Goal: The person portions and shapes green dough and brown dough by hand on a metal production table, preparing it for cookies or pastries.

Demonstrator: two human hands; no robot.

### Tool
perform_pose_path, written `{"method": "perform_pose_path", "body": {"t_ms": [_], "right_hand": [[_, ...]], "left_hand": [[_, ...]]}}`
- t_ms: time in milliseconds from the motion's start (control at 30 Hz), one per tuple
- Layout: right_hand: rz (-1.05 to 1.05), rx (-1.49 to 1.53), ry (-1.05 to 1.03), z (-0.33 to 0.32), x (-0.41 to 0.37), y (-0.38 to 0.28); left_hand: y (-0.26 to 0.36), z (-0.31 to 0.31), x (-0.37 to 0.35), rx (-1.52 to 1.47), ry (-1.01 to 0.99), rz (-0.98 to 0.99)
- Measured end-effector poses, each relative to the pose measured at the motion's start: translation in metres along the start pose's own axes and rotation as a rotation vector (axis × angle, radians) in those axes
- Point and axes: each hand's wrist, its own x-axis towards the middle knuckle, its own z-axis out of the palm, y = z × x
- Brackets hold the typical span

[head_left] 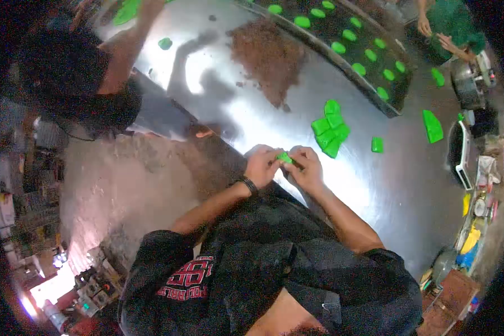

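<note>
Between the fingertips of my left hand [262, 167] and my right hand [306, 170] is a small piece of bright green dough [285, 157]. Both hands pinch it close together, above the near edge of the shiny metal table [341, 185]. A dark band is around my left wrist. Beyond my right hand lies a cluster of green dough pieces [331, 130], pressed against each other. To its right sit a single squarish green piece [377, 144] and a larger flat green slab [432, 126].
A dark tray [325, 42] with rows of green pieces stands at the back. Brown crumbs [266, 56] are spread on the table. Another person's arm [130, 53] reaches in at left; a person in green [459, 28] is at back right. A metal pot [467, 84] stands at right.
</note>
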Motion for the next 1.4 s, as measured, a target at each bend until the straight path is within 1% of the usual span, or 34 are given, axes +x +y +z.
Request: {"method": "perform_pose_path", "body": {"t_ms": [33,67,167,200,233,300,333,367,400,433,467,500,567,600,633,700,733,833,867,933,967,1000,1033,1067,1100,1167,1200,1233,1300,1333,1400], "right_hand": [[-0.110,-0.052,0.049,0.000,-0.002,0.000],[-0.133,-0.003,-0.038,0.003,-0.007,0.012],[-0.221,0.080,-0.357,-0.001,0.010,0.020],[-0.267,0.063,-0.400,-0.005,0.024,0.016],[-0.239,0.170,-0.432,-0.009,0.044,0.001],[0.014,0.228,-0.648,-0.002,0.068,0.010],[-0.273,0.317,-0.606,-0.001,0.080,0.015],[-0.239,0.429,-0.716,0.006,0.085,0.029],[-0.108,0.483,-0.774,0.010,0.084,0.041],[0.025,0.527,-0.826,0.012,0.083,0.053],[0.087,0.710,-0.817,0.013,0.080,0.061],[0.183,0.726,-0.774,0.016,0.075,0.066],[0.379,0.743,-0.684,0.009,0.062,0.054],[0.176,0.715,-0.565,0.002,0.056,0.041],[-0.022,0.598,-0.379,0.006,0.049,0.039],[-0.117,0.306,-0.201,0.010,0.040,0.031],[-0.144,0.268,-0.188,0.014,0.038,0.031],[-0.269,0.097,-0.162,0.001,0.041,0.013],[-0.216,0.100,-0.173,-0.007,0.039,0.005],[-0.114,0.107,-0.204,-0.025,0.031,-0.011],[-0.117,0.046,-0.248,-0.021,0.025,-0.005],[-0.115,-0.015,-0.293,-0.013,0.015,0.006],[-0.123,-0.079,-0.328,-0.008,0.014,0.011],[-0.149,-0.147,-0.312,-0.007,0.020,0.007],[-0.107,-0.274,-0.477,-0.012,0.040,-0.005],[0.043,-0.485,-0.824,-0.028,0.073,-0.052],[-0.077,-0.407,-0.607,-0.034,0.085,-0.074],[-0.203,-0.338,-0.382,-0.040,0.099,-0.097],[-0.464,-0.160,0.233,-0.037,0.114,-0.135],[-0.444,-0.199,0.353,-0.029,0.113,-0.139],[-0.409,-0.263,0.586,-0.004,0.109,-0.130]], "left_hand": [[0.002,-0.001,-0.001,-0.010,0.059,0.015],[0.010,-0.007,0.000,-0.072,0.043,-0.048],[0.000,-0.012,-0.008,0.087,0.025,0.010],[-0.002,-0.011,-0.010,0.041,-0.048,-0.093],[-0.003,-0.011,-0.012,0.002,-0.117,-0.199],[0.022,-0.025,-0.006,0.224,-0.055,0.092],[0.025,-0.029,-0.002,0.218,-0.099,0.148],[0.021,-0.033,-0.006,0.066,-0.165,-0.012],[0.016,-0.035,-0.011,-0.093,-0.228,-0.168],[0.014,-0.031,-0.011,-0.165,-0.143,-0.177],[0.011,-0.026,-0.012,-0.237,-0.056,-0.179],[0.008,-0.021,-0.012,-0.307,0.030,-0.175],[0.008,-0.024,0.003,-0.202,0.138,-0.097],[0.005,-0.025,0.006,-0.074,0.107,-0.007],[0.001,-0.026,0.009,0.050,0.088,0.086],[-0.013,-0.015,0.009,-0.042,0.046,0.060],[-0.012,-0.012,0.010,-0.127,0.130,0.095],[-0.003,-0.024,0.013,-0.132,0.064,0.110],[0.016,-0.034,0.014,-0.141,0.011,0.087],[0.029,-0.034,0.012,-0.136,0.069,0.178],[0.033,-0.030,0.008,-0.135,0.100,0.218],[0.024,-0.015,-0.001,-0.153,0.106,0.158],[-0.004,0.004,-0.008,0.045,0.051,0.180],[-0.029,0.019,-0.011,0.065,0.062,0.264],[-0.044,0.025,-0.010,0.088,0.075,0.348],[-0.013,-0.001,-0.015,0.240,-0.065,0.183],[-0.007,-0.014,-0.017,0.078,-0.111,0.118],[-0.010,-0.026,-0.013,0.145,-0.353,-0.027],[-0.007,-0.044,-0.028,-0.017,0.117,0.175],[-0.007,-0.064,-0.037,-0.039,0.134,0.179],[-0.021,-0.092,-0.066,-0.089,0.198,0.071]]}}
